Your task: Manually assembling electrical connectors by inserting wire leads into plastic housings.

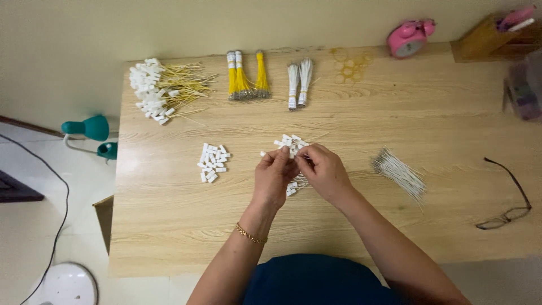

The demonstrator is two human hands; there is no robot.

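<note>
Left hand: the left hand point(275, 175) is raised over the middle of the wooden table point(169, 226), fingers curled inward and tips pinched together on a small white piece point(285, 148); a gold bracelet point(250, 234) circles the wrist.
Right hand: the right hand point(326, 171) meets the left one fingertip to fingertip, knuckles up, fingers bent and closed on something small; what exactly it grips cannot be told.
Forearms: both slant up from the bottom edge and converge at the hands.
Piece in hand: it sits at the joined fingertips, just above a loose pile of white pieces point(293, 142) that lies partly under the hands.
Left of the hands: a second heap of white pieces point(213, 161).
Right of the hands: a fan of thin white wires point(400, 174), apart from the fingers.
Far edge: finished yellow wires with white ends point(164, 90), yellow bundles point(247, 76), white bundles point(299, 82).
Right edge: folded glasses point(508, 197).
</note>
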